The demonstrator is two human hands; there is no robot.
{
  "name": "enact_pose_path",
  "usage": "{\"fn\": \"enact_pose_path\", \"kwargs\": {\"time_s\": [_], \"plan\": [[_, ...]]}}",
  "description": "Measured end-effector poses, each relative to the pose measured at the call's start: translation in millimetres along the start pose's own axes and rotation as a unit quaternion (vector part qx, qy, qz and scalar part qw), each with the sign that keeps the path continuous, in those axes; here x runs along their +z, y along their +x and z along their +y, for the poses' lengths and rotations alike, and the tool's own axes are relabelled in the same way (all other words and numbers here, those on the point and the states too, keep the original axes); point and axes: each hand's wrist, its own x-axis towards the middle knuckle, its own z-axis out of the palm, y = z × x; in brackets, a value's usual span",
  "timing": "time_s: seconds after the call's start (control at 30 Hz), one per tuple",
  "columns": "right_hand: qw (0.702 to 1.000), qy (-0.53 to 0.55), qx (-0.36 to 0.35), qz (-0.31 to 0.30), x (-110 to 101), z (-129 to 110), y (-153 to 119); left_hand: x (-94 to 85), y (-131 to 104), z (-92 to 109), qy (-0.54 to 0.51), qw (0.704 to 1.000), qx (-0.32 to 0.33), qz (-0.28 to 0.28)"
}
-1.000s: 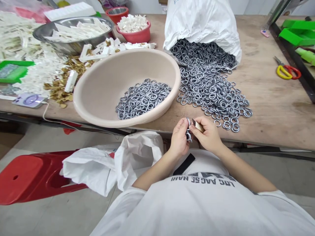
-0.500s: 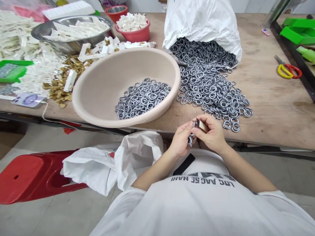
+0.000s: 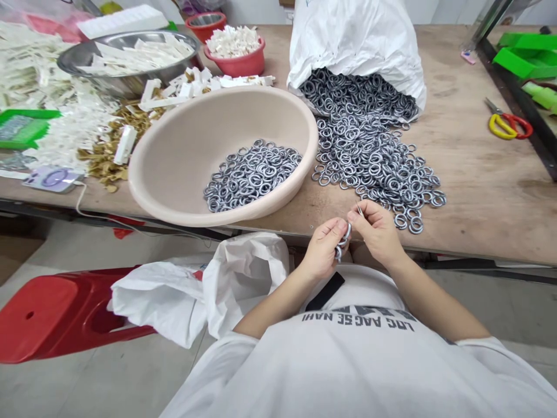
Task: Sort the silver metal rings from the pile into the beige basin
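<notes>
Rings (image 3: 375, 158) look glossy metal, the basin (image 3: 183, 152) smooth plastic.

Head camera: worn above the bench, facing forward and steeply down
Printed T-shirt (image 3: 348, 366): near, closest to the view
Wooden workbench (image 3: 470, 197): mid-range, seen from above
Wall (image 3: 259, 10): far limit
Red stool (image 3: 47, 305): left margin

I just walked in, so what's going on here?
Someone's left hand holds a few grey rings while the right hand pinches a thin piece too small to identify. A beige basin on the table holds a heap of rings; to its right, a pile of them spreads from a white sack.
</notes>
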Motion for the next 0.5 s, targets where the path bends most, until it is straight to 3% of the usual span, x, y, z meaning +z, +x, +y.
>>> {"fn": "enact_pose_path", "kwargs": {"time_s": [0.2, 0.33, 0.5], "plan": [[0.998, -0.032, 0.004, -0.057, -3.4, -2.5, -1.8, -1.3, 1.1, 4.7, -0.008, 1.0, 0.022, 0.018], [0.993, -0.108, -0.038, -0.019, -6.6, 2.1, -2.6, -2.8, 1.2, 4.9, -0.014, 0.999, 0.021, 0.02], [0.99, -0.138, -0.042, -0.006, -9.9, 3.1, -2.4, -3.4, 1.1, 4.6, -0.017, 0.999, 0.021, 0.016]]}}
